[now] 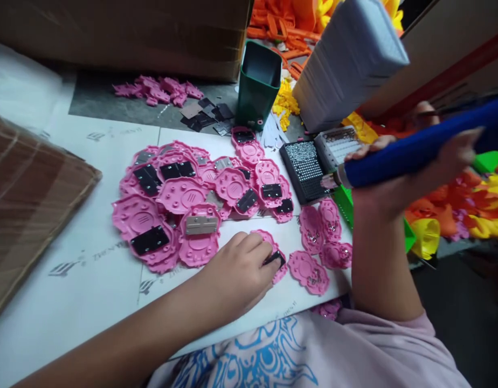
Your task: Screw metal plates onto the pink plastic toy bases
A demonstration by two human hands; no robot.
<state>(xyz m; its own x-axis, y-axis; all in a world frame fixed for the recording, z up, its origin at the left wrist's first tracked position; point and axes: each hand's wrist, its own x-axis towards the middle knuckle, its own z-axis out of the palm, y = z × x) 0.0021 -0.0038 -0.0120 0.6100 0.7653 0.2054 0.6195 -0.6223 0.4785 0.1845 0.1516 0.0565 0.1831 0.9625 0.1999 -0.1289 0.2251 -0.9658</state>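
My left hand [246, 269] is closed over a pink plastic shell [265, 237] lying on the white sheet, its fingertips at the black plate [276, 260] set in that shell. Part of the shell is hidden under the fingers. Raised at the right, my right hand [419, 161] is wrapped round a blue electric screwdriver [410, 143]. Its tip [329, 181] points left over the edge of a black screw tray [308, 170] filled with rows of small screws. Several pink shells with silvery metal parts [309, 272] lie to the right of my left hand.
A heap of pink shells with black or silver plates [182, 194] covers the middle left. Behind stand a green bin [257, 81], loose dark plates [208, 116] and a grey stack [346, 64]. Cardboard boxes [34, 210] flank the left; orange and yellow parts [467, 199] crowd the right.
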